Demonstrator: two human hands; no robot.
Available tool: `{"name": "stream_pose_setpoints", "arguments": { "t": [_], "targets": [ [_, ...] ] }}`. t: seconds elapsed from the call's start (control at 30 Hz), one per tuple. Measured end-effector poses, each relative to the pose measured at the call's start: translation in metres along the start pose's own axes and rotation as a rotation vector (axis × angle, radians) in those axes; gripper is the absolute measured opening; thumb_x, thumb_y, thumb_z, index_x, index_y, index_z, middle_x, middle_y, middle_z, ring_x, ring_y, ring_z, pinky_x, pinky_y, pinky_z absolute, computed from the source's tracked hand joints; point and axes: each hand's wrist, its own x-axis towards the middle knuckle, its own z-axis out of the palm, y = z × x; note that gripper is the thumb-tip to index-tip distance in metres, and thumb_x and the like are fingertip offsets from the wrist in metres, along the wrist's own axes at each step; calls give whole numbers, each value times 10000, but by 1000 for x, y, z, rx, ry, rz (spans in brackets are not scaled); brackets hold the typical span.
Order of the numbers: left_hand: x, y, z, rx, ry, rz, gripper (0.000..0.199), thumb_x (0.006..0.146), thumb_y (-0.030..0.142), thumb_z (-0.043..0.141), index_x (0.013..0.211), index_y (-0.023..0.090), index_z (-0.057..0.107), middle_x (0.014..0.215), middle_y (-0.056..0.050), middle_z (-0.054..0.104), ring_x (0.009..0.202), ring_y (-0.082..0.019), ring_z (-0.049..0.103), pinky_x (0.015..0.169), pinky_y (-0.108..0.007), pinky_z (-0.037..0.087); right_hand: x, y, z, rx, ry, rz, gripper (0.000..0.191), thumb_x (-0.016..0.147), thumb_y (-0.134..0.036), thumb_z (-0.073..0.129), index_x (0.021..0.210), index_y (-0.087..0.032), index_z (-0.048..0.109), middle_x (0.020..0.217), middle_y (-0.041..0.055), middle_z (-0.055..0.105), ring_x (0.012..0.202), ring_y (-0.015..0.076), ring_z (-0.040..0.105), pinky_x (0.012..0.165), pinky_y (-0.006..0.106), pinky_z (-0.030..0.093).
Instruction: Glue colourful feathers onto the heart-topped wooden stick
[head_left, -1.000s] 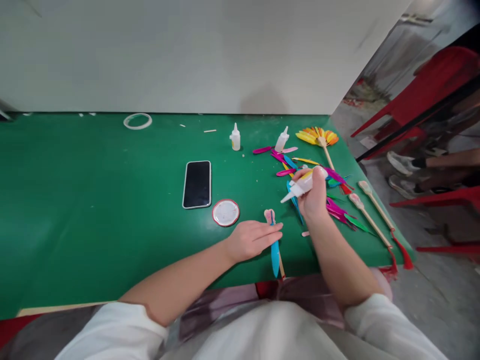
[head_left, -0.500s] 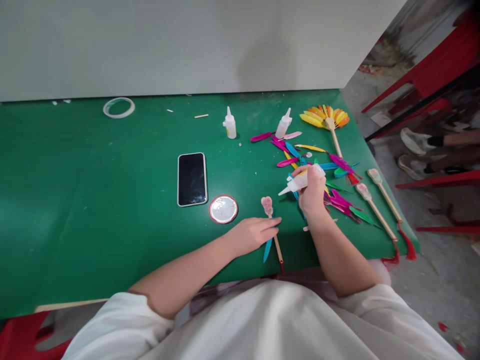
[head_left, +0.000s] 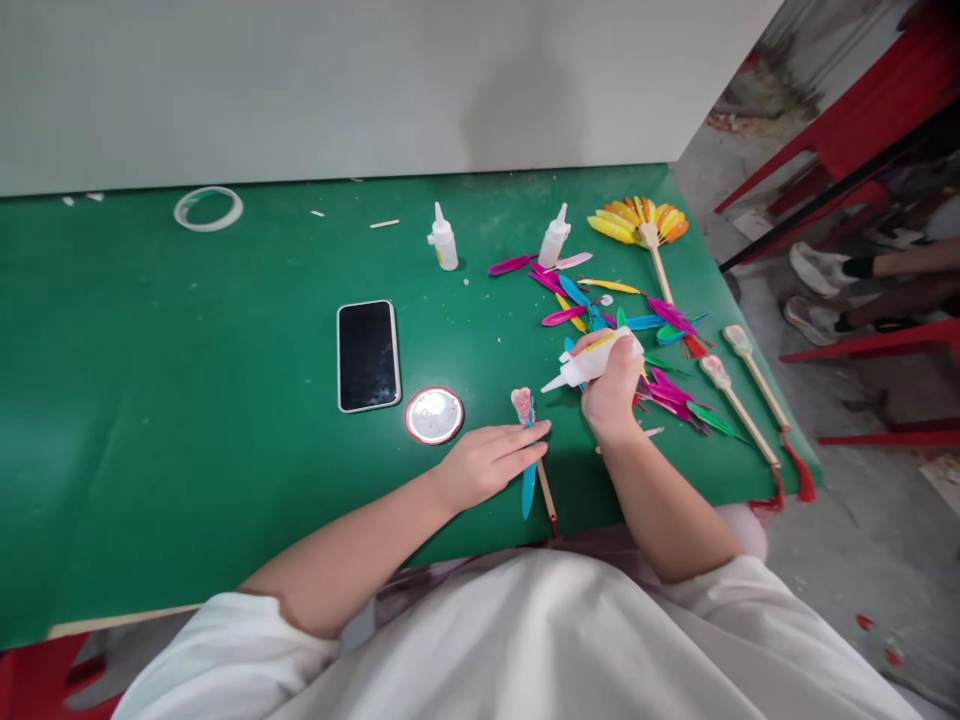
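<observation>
My right hand [head_left: 611, 390] is wrapped round a white glue bottle [head_left: 592, 360], tilted with its nozzle pointing down and left. Below and left of the nozzle lies a wooden fan handle [head_left: 546, 490] with a pinkish rounded head [head_left: 521, 403] and a red tassel at the near end. My left hand [head_left: 495, 460] rests across this handle with a blue feather [head_left: 529, 490] under its fingers. The feather's thin end shows above the fingers, over the edge of the head; its broad end sticks out below. The thumb is hidden.
Loose coloured feathers [head_left: 671, 395] lie to the right, near two tasselled handles [head_left: 739, 408] and a yellow-orange feather fan [head_left: 651, 225]. Two glue bottles [head_left: 444, 240] stand farther back. A phone [head_left: 368, 355], a round red-rimmed disc [head_left: 433, 415] and a tape roll [head_left: 208, 209] lie leftward.
The blue feather's thin end has come up beside the fan head, above my left fingers. The glue bottle has come slightly closer to the head. The whole view has shifted a little.
</observation>
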Motion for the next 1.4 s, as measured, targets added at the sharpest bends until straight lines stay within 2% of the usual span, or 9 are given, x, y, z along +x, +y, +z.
{"name": "stream_pose_setpoints", "arguments": {
  "t": [0.53, 1.03, 1.4],
  "targets": [
    [0, 2, 0, 11, -11, 11, 257, 887, 93, 406, 1095, 123, 553, 1146, -120, 619, 1069, -158, 582, 876, -281, 517, -3, 1, 2, -51, -77, 15, 539, 826, -606, 362, 548, -188, 560, 486, 3, 484, 451, 109, 473, 415, 249, 329],
    [4, 2, -2, 6, 13, 28, 228, 877, 74, 425, 1042, 93, 581, 1112, -143, 632, 1033, -178, 601, 856, -290, 528, -4, 5, 2, -42, -101, 26, 521, 829, -587, 383, 549, -189, 569, 473, 2, 482, 445, 110, 475, 404, 246, 318],
    [2, 2, 0, -7, 26, 29, 225, 866, 69, 444, 1035, 95, 590, 1102, -142, 637, 1009, -183, 614, 850, -294, 529, -3, 6, 3, -35, -52, 1, 521, 816, -602, 389, 578, -185, 592, 501, 0, 509, 451, 105, 480, 415, 241, 343]
  ]
}}
